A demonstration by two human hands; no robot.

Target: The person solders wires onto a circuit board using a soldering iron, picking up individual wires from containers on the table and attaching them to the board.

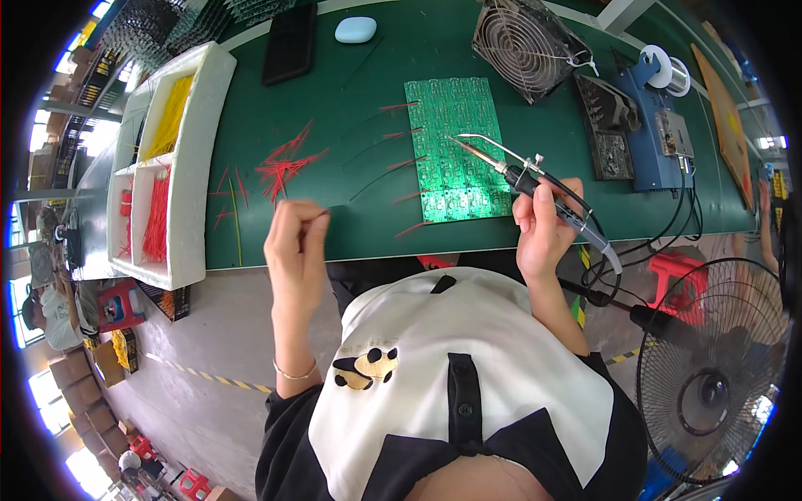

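Note:
My right hand (pixel 547 225) is wrapped round a soldering iron (pixel 525 181) with a thin solder feed tube along it. The iron's tip points left, above the green circuit board panel (pixel 447 184). Short red wires (pixel 409 197) stick out from the panel's left edge, with thin dark wires beside some of them. My left hand (pixel 296 238) is closed in a pinch just below a loose pile of red wires (pixel 284 167); what its fingers hold, if anything, cannot be made out.
A white divided foam box (pixel 190 213) with yellow and red wires stands at left. Along the back lie a black phone (pixel 289 46) and a pale blue case (pixel 356 30). A square fan (pixel 535 50), a blue soldering unit (pixel 652 125) and a solder spool (pixel 668 73) stand at right.

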